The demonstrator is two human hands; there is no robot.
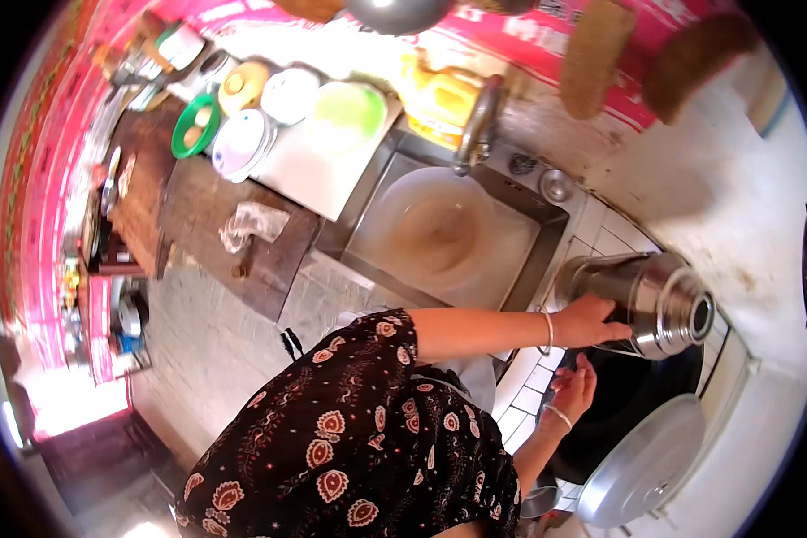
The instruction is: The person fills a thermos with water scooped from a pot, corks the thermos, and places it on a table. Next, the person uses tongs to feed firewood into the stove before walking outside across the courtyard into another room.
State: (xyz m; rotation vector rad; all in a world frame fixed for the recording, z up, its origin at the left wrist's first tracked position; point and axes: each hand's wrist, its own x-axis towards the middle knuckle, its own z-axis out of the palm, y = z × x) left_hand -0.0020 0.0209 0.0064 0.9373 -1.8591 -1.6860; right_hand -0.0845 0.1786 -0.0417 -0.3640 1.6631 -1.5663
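Note:
My left hand (587, 323) is closed at the side of a shiny steel thermos flask (641, 291), where its handle seems to be; the fingers partly hide the grip. The flask stands by the wall, its round top toward the right. Lower down, my right hand (574, 390) is raised with slightly bent fingers apart and nothing in them. It is over the edge of a large black wok (632, 403) set in a white-tiled stove. A big silver lid (641, 462) leans beside the wok.
A steel sink (556, 224) holds a wide basin (386, 206) with cloudy water. Behind it stand a tap (480, 125) and a yellow jug (444, 103). A wooden table (206, 220) bears a crumpled plastic bag (253, 222), stacked bowls (242, 143) and a green basket (184, 134).

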